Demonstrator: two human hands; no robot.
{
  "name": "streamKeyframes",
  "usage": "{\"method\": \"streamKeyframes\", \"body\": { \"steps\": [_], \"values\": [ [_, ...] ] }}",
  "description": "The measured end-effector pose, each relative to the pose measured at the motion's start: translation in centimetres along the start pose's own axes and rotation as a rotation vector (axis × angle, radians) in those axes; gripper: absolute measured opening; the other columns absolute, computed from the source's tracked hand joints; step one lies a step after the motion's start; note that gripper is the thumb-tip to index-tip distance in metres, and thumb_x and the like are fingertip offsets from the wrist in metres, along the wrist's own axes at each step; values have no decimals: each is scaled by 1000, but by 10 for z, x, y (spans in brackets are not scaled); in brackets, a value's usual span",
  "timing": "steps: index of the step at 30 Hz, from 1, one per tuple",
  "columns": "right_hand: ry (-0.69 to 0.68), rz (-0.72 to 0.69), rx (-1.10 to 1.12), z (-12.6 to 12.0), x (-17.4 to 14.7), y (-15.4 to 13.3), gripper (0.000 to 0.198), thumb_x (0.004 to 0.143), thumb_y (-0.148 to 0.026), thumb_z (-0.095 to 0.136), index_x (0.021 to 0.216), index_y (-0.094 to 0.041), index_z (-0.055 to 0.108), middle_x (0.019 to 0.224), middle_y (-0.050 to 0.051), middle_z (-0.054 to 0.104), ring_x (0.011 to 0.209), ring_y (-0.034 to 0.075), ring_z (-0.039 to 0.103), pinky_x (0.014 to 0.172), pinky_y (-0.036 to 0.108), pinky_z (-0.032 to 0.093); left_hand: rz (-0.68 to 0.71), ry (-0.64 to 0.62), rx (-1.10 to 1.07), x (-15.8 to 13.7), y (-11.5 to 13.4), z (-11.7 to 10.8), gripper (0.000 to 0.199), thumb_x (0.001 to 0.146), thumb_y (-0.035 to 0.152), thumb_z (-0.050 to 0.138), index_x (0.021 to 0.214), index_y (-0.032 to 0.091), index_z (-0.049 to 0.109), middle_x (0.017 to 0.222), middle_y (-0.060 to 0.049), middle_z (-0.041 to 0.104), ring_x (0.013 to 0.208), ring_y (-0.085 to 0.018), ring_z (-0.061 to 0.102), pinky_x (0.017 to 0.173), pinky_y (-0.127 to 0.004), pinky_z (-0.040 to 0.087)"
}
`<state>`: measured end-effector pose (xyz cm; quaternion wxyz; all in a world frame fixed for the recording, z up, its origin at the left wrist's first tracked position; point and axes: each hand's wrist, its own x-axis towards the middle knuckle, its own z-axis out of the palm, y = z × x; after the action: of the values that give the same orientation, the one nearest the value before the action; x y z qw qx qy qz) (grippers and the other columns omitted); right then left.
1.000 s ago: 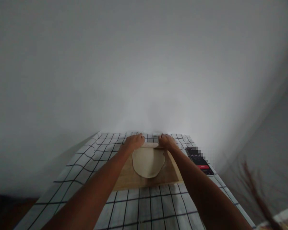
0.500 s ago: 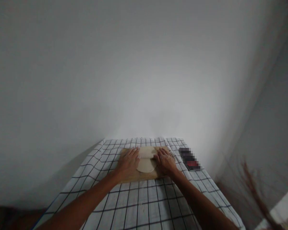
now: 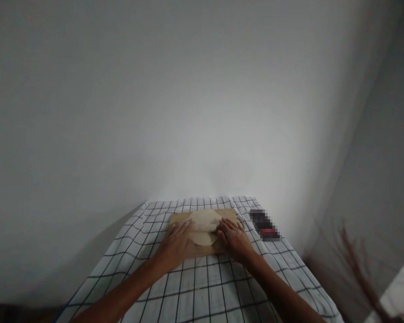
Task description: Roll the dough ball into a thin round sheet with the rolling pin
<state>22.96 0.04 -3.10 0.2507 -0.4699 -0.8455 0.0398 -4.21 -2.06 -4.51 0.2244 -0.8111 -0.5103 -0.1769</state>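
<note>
Left hand [image 3: 175, 240], right hand [image 3: 234, 237]: fingers extended, unclosed | pin [image 3: 207, 227]: apparently under both, hands set apart, I judge, for even pressure | dough [image 3: 204, 239]: on board [image 3: 202, 253]

Dim grey light is brightest on the wall [image 3: 195, 98] right of centre, darkening toward the corners. A soft shadow falls left of the bench [image 3: 198, 291]; twigs [image 3: 358, 269] at lower right are blurred.

Cream dough [image 3: 204, 239] and a similarly pale rolling pin [image 3: 206, 227] show against a tan wooden board [image 3: 180, 218]. The tablecloth [image 3: 198, 291] is white with a black grid; the blurred phone [image 3: 261, 219] dark grey with red; the wall [image 3: 188, 89] grey-white; the twigs [image 3: 358, 269] reddish brown.
</note>
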Motion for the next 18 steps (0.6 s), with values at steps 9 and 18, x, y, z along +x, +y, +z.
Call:
{"method": "streamKeyframes", "body": {
  "steps": [9, 18],
  "values": [
    [-69, 68, -163, 14, 82, 31, 53, 107, -49, 25, 145, -24, 51, 159, 11, 42, 150, 28, 29, 120, 57, 20, -181, -222, -94, 75, -23, 30, 50, 101, 31, 32, 142, 13, 54, 149, -15, 54, 139, -30, 49, 117, -52, 34],
    [-159, 136, -125, 23, 149, 56, 52, 107, -45, 23, 129, -22, 64, 136, 12, 64, 130, 24, 54, 108, 40, 40, -388, -325, -213, 134, -55, 64, 50, 102, 45, 32, 138, 21, 57, 144, -12, 60, 134, -29, 53, 112, -48, 36]
  ]
}}
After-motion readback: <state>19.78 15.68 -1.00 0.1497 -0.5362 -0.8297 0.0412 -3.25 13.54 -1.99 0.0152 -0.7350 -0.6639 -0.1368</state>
